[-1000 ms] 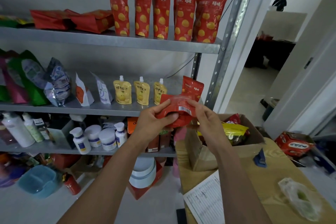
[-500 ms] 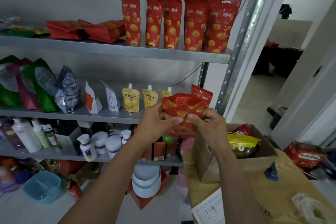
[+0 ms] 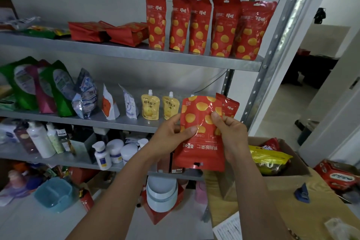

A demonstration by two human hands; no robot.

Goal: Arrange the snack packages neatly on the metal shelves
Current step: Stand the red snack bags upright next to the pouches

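On the middle shelf [image 3: 116,123], yellow spout pouches [image 3: 150,107] stand upright just left of your hands. Your left hand [image 3: 171,134] pinches the left edge of the red snack pouch [image 3: 200,148], thumb on its front. You hold it upside down before the shelf's right end. Your right hand [image 3: 231,134] pinches its right side. Further right sits an open cardboard box [image 3: 292,178].

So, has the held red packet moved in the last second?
Yes. The held packet has risen against the middle shelf: its top now reaches beside the standing red packet, and it is spread flat.
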